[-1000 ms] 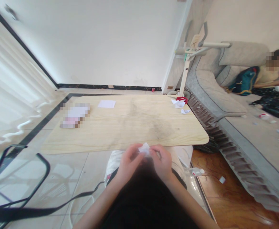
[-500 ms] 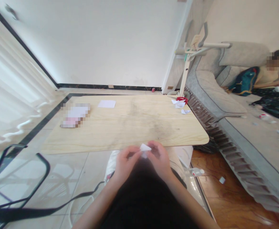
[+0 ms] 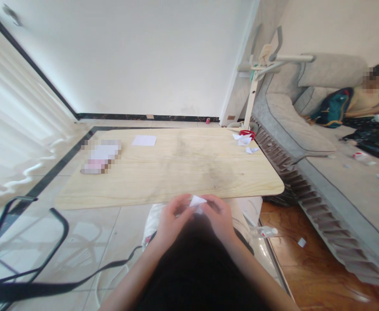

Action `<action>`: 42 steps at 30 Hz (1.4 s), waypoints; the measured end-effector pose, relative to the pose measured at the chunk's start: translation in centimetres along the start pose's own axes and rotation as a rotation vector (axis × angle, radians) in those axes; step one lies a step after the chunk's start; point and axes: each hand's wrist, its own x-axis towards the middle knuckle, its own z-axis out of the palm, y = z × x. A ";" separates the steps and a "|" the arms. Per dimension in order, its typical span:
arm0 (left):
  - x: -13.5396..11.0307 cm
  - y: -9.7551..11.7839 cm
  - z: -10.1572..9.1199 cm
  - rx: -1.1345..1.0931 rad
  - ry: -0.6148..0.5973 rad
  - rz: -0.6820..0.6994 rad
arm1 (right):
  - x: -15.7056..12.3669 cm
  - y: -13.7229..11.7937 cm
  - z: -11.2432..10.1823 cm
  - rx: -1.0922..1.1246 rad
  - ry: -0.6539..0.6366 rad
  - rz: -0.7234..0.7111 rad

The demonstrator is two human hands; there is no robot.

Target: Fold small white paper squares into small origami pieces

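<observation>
A small folded piece of white paper (image 3: 196, 201) is pinched between both my hands, just short of the near edge of a light wooden table (image 3: 176, 172). My left hand (image 3: 171, 220) grips its left side with curled fingers. My right hand (image 3: 220, 218) closes on its right side. Both hands sit above my lap, and dark hair covers my wrists. On the table lie a flat white sheet (image 3: 144, 140) at the far middle and several small folded white paper pieces (image 3: 245, 141) at the far right corner.
A red tape roll (image 3: 247, 133) sits by the paper pieces. A grey sofa (image 3: 306, 142) runs along the right, with a person seated at its far end. A black chair frame (image 3: 20, 242) stands at the left. A bottle (image 3: 264, 232) lies on the floor.
The paper has been turned and refolded between my fingers, now showing a pointed flap. Both hands stayed in place near the table edge.
</observation>
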 end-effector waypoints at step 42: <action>0.0 0.9 0.3 -0.019 0.016 -0.028 | 0.2 0.3 0.7 0.374 0.061 0.229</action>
